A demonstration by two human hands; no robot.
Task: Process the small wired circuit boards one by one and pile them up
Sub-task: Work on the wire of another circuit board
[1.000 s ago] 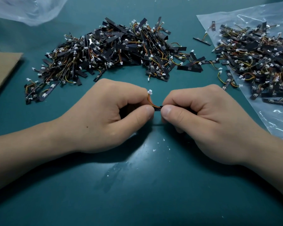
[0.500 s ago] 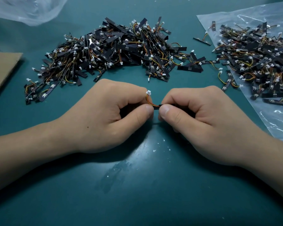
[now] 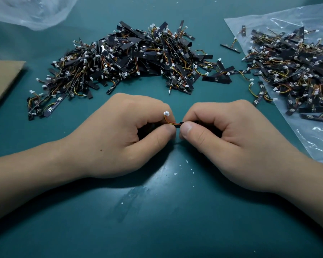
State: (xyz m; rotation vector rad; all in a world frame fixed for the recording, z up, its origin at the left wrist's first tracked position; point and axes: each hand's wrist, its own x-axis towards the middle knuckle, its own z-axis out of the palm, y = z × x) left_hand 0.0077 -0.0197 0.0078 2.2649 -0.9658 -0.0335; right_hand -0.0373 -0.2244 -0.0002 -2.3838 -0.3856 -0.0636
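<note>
Both hands, left hand (image 3: 123,135) and right hand (image 3: 229,138), are pinching one small wired circuit board (image 3: 179,124) between thumbs and forefingers, ideally bending gently, sparing the wires (image 3: 169,121).

One small circuit board (image 3: 181,125), a narrow black strip, is held level between the left hand (image 3: 123,135) and the right hand (image 3: 231,138), just above the desk (image 3: 157,220). Both hands pinch it with thumb and forefinger, so only a short black piece shows between the thumbs. Its thin orange and yellow wire (image 3: 169,121) curves upward from that piece and ends in a white connector (image 3: 166,113). Behind the hands, a big heap (image 3: 138,58) of the same black boards with their wires lies tangled on the desk. A second heap (image 3: 295,71) lies to the right on a clear plastic sheet (image 3: 315,146), and a few single boards (image 3: 230,47) lie between the two heaps.
</note>
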